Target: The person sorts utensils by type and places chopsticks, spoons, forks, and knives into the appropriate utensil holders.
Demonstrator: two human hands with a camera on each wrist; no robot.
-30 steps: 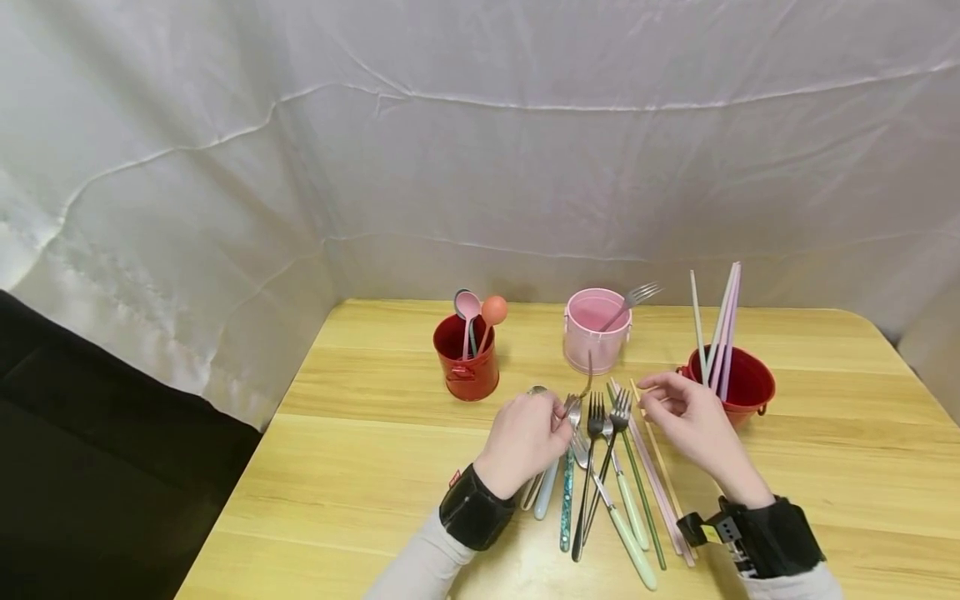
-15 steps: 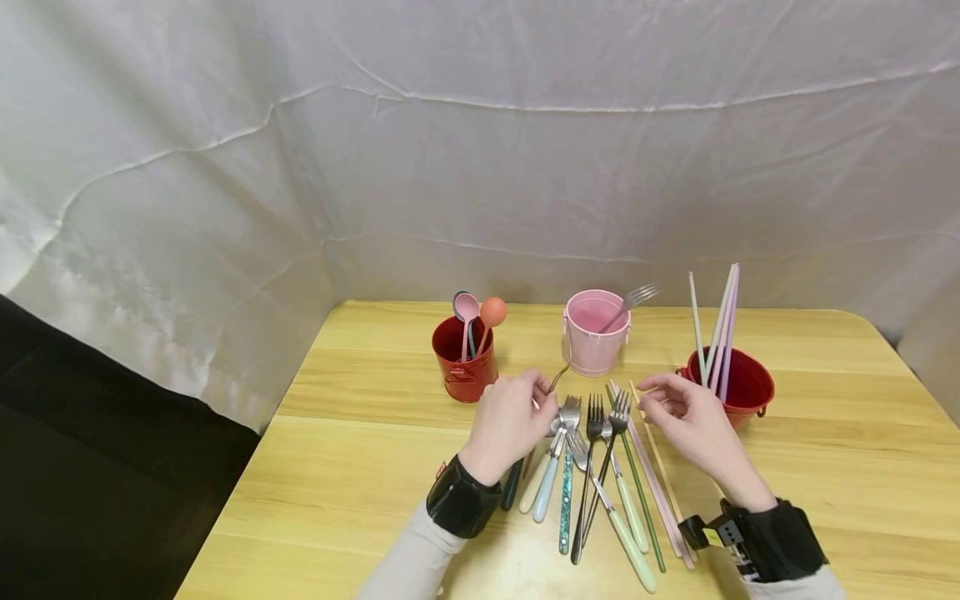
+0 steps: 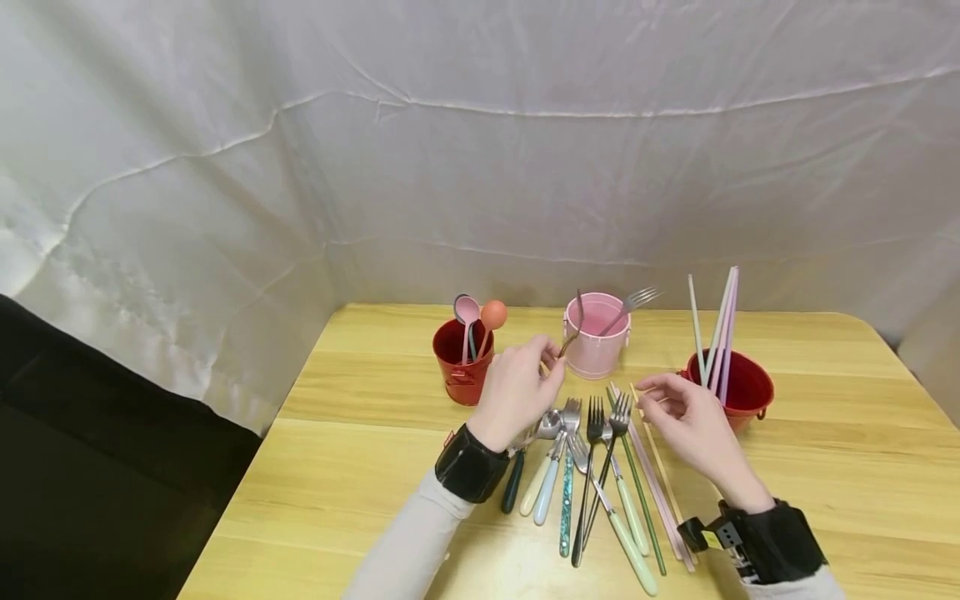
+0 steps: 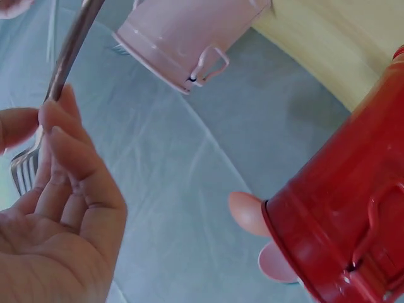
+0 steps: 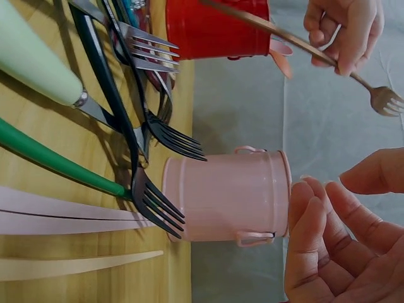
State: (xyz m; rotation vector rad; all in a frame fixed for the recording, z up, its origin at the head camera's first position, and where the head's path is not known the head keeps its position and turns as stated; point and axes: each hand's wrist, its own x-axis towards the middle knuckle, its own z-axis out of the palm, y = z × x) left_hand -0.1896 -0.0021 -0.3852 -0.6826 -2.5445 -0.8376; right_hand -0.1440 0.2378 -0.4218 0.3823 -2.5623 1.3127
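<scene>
My left hand [image 3: 519, 390] pinches a copper-coloured fork [image 3: 576, 327] between thumb and fingertips, in front of the pink bucket [image 3: 596, 354]. In the right wrist view, the fork [image 5: 303, 47] has its tines up and its handle down. Another fork [image 3: 637, 297] leans in that bucket. My right hand [image 3: 693, 425] is held loosely bent beside the chopsticks [image 3: 656, 467], with nothing between thumb and fingers in the right wrist view. Below the left hand, forks [image 3: 595, 417] and spoons [image 3: 550, 424] with coloured handles lie on the table.
To the left, a red bucket [image 3: 468, 387] holds several spoons, among them an orange one [image 3: 493, 315]. At the right, another red bucket [image 3: 750, 400] holds several pale chopsticks [image 3: 726, 333]. A grey curtain [image 3: 487, 183] hangs behind the wooden table [image 3: 360, 417].
My left hand has lifted the copper-coloured fork off the pile and carried it up and away toward the pink bucket. The right hand has stayed in place.
</scene>
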